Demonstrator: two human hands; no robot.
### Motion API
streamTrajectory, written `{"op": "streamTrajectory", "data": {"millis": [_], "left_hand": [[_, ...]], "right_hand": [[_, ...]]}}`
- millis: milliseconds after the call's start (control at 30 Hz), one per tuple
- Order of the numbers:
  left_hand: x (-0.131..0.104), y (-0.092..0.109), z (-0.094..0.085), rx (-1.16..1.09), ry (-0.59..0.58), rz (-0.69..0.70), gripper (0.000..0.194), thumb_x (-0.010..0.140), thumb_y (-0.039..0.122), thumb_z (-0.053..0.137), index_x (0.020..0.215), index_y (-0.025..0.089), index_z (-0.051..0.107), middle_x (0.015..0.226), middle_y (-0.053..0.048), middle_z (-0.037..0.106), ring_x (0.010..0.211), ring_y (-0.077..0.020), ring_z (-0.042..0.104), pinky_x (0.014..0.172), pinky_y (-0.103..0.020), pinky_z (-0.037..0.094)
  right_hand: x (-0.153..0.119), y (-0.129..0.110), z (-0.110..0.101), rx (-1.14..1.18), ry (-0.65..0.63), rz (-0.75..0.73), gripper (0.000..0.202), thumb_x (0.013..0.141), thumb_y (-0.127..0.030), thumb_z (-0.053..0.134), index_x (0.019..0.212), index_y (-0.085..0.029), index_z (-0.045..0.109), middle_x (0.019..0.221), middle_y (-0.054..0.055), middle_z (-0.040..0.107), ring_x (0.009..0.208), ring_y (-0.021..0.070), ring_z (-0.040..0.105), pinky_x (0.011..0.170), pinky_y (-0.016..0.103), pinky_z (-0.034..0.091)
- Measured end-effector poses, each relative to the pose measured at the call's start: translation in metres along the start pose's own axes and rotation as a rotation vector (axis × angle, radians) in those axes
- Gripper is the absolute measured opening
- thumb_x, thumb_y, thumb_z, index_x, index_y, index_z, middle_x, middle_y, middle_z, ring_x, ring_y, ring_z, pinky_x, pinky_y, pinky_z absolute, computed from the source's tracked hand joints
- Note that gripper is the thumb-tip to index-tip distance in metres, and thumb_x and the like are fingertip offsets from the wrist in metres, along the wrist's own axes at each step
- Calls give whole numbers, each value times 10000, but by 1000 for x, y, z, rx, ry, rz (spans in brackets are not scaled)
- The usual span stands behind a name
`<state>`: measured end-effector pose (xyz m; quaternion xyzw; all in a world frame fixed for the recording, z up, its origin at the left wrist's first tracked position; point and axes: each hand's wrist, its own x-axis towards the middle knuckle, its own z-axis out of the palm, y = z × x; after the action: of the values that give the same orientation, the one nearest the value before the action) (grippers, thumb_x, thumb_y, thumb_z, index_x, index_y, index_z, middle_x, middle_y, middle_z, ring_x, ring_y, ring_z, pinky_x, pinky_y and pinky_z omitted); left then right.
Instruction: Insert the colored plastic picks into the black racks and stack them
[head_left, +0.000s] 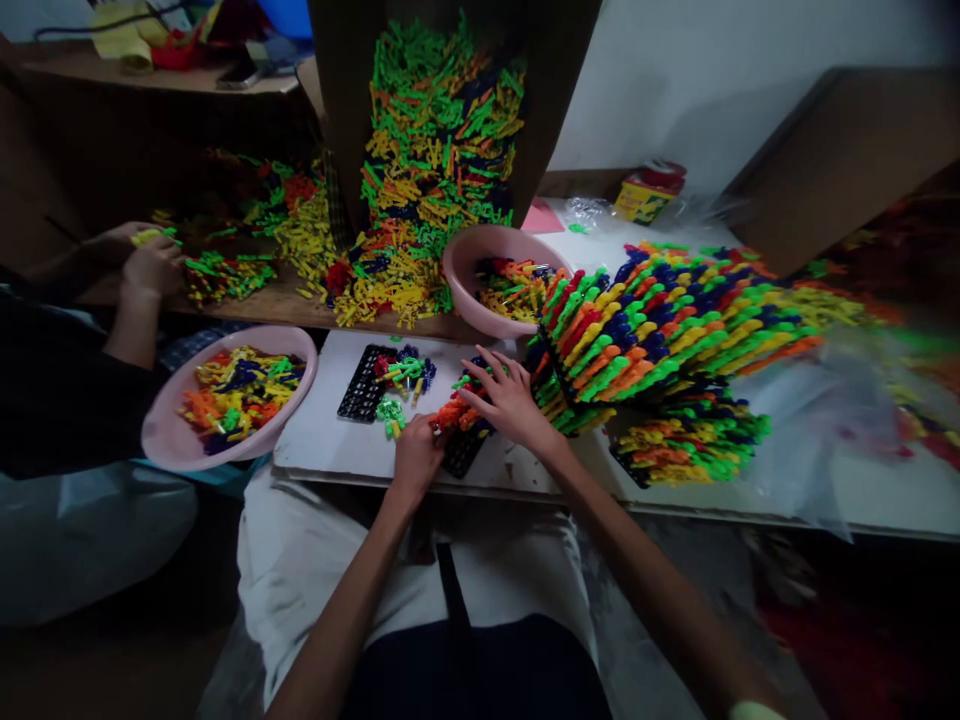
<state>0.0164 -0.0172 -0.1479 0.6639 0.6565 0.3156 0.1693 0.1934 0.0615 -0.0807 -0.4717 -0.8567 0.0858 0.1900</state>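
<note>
Pieces of red-orange plastic (452, 413), small and too crowded to count, sit over a black gridded plastic tray (461, 457) near the centre of the frame. The left hand (418, 455) has its fingers curled at their near end; whether it pinches one, I cannot tell. The right hand (504, 393) lies across the row with fingers spread, hiding part of it.

A second black gridded tray (358, 388) lies left of centre, beside one loose cluster of multicoloured plastic pieces (407, 372). Two pink oval plastic basins hold more: a left basin (159, 440) and a right basin (459, 285). Right of centre, a large upper mass of upright multicoloured pieces (667, 325) blocks the right basin's far edge; one smaller lower mass (690, 440) sits beneath it.

At upper centre, one tall brown bin (341, 80) spills a mixed heap (442, 190). One yellow-and-red tub (645, 197) stands upper right. At the left edge, a co-worker's hands (154, 265) hold yellow and green pieces.
</note>
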Motion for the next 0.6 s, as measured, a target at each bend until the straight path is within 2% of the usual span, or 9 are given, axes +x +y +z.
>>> {"op": "streamTrajectory", "data": {"millis": [67,233,367,600], "left_hand": [[0,5,-1,76,-37,17,177,908,185,519,990,179,676,979,-92,695,968,-222,617,857,-323,477],[2,8,-2,180,-44,-96,158,899,223,541,971,171,672,954,-96,673,940,-234,603,830,-334,457],[4,8,-4,272,-77,2,135,864,178,554,937,188,667,1034,-92,656,1020,-250,568,864,-358,437],[7,14,-9,280,-172,-7,258,831,104,532,1053,183,636,1071,-92,665,1090,-252,548,904,-378,413]], "right_hand": [[0,0,1,-5,9,-2,502,966,-530,462,1413,-305,493,1581,42,351,1428,296,301,1158,495,227],[0,1,2,-3,19,-12,487,975,-538,429,1402,-317,501,1567,33,371,1410,287,319,1151,491,232],[0,1,3,6,16,-1,545,945,-602,447,1401,-309,501,1567,41,368,1407,295,318,1150,497,232],[5,0,5,6,16,-6,610,873,-675,518,1369,-320,537,1549,55,393,1385,313,344,1127,527,261]]}}
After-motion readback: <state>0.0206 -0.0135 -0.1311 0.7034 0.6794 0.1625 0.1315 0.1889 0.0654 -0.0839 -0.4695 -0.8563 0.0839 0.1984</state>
